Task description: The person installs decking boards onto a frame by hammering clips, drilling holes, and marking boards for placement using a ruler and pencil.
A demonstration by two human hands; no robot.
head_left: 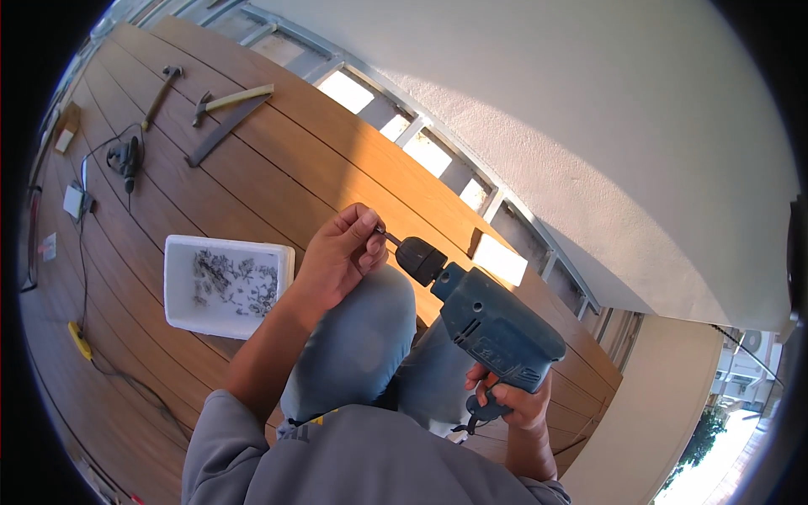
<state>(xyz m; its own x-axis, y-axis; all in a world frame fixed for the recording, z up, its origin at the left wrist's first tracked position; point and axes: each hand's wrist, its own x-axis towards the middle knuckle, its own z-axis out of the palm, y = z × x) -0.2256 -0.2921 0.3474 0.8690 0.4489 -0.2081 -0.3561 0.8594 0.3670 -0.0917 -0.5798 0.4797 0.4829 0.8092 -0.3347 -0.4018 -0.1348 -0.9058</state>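
My right hand (520,402) grips the handle of a dark blue-green power drill (501,328), its black chuck (420,259) pointing up and left. From the chuck a thin driver bit (392,239) reaches to my left hand (343,252). Thumb and fingers of that hand are pinched together at the bit's tip, around a small dark piece too small to make out. Both hands are above my bent knees. Left of my left forearm stands a white foam box (179,313) holding many small dark metal screws (215,273).
Brown deck boards (286,181) lie beneath me, beside an open metal frame (404,105) along a pale wall (589,84). Far left are two hammers (160,99) (231,99), a saw blade (223,133), a second drill (124,157) and a cable (84,261). A white block (500,259) sits near the frame.
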